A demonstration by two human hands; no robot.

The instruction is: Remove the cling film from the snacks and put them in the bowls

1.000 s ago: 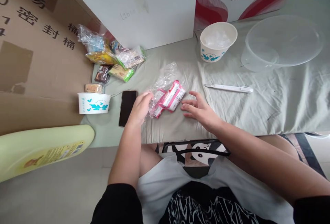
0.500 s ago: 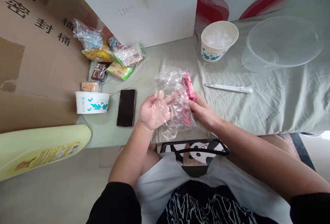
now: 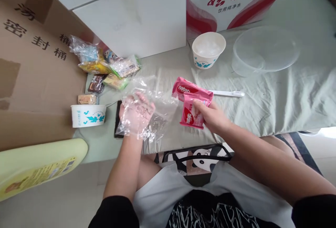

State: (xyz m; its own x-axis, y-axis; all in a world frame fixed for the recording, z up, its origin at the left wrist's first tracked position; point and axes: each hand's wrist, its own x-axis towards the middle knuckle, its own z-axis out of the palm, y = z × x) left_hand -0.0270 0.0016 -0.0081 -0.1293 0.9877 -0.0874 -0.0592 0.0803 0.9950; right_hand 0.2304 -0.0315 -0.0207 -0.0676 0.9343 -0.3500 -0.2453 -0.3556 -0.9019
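My right hand (image 3: 212, 116) is closed on two pink wafer packets marked "nabati". One packet (image 3: 193, 114) is upright under my thumb; the other packet (image 3: 185, 88) lies slantwise behind it, up and to the left. Thin clear plastic covers my left hand (image 3: 138, 114), whose fingers are curled and seen through the film. That hand holds the crumpled clear plastic bag (image 3: 162, 110), which spreads toward the packets with a gap between. Beneath the left hand, a dark phone (image 3: 118, 130) is partly hidden. A white pen-like cutter (image 3: 228, 93) lies just beyond the right hand, its left end behind the packets.
Several wrapped snacks (image 3: 115, 81) are heaped at the left, beside a cardboard box (image 3: 39, 81). A white paper bowl (image 3: 88, 116) stands near them. Toward the back are another paper bowl (image 3: 206, 54) holding clear plastic and a round clear tub (image 3: 265, 53). A yellow-green bottle (image 3: 52, 158) juts in from the left.
The bag has come away from the pink packets and moved left with my left hand, now over the phone. The packets, earlier behind the film, show plainly in my right hand. The view has shifted slightly.
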